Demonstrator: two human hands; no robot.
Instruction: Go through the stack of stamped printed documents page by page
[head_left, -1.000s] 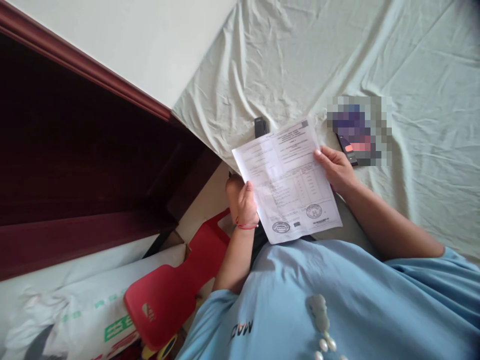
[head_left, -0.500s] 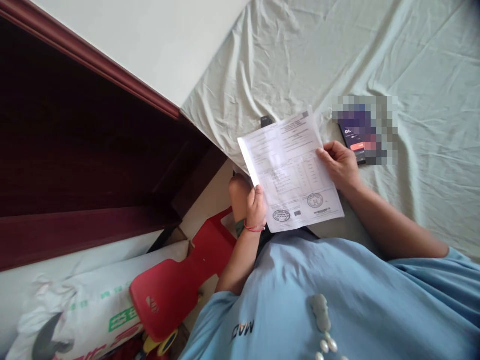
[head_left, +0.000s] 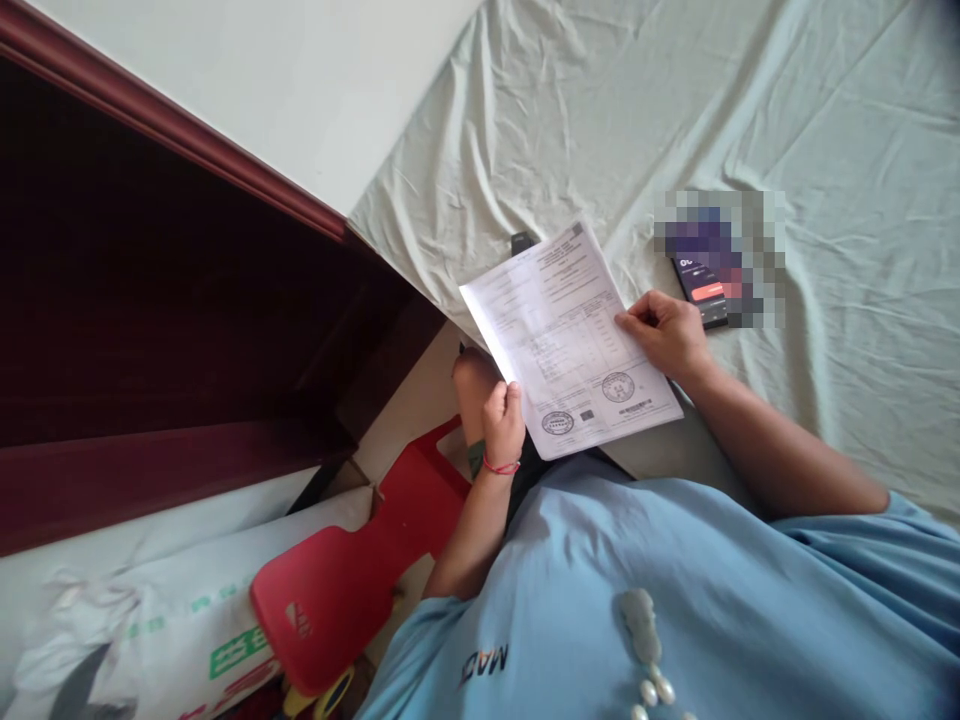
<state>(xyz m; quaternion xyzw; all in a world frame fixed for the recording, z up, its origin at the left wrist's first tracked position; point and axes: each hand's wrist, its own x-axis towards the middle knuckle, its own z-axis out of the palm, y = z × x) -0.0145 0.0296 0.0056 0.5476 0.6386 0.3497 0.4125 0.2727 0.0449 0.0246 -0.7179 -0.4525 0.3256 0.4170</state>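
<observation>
A printed paper sheet (head_left: 562, 340) with round and oval stamps near its lower edge is held above my lap, tilted. My left hand (head_left: 504, 425), a red string round its wrist, pinches the sheet's left edge with the thumb on top. At the right edge, my right hand (head_left: 664, 335) grips the paper between thumb and fingers. Just beyond the right hand lies a phone (head_left: 697, 280) with its screen lit, partly blurred out. The end of a small dark object (head_left: 521, 242) shows behind the sheet's top edge; the rest of it is hidden.
A pale green sheet (head_left: 847, 240) covers the bed. On the left stands dark red wooden furniture (head_left: 172, 270). Below it are a red plastic chair (head_left: 337, 590) and a white sack (head_left: 172, 600) with green and red print.
The paper has shifted slightly left and its tilt has altered. My right hand has moved a little left and down with it. Both hands keep their hold.
</observation>
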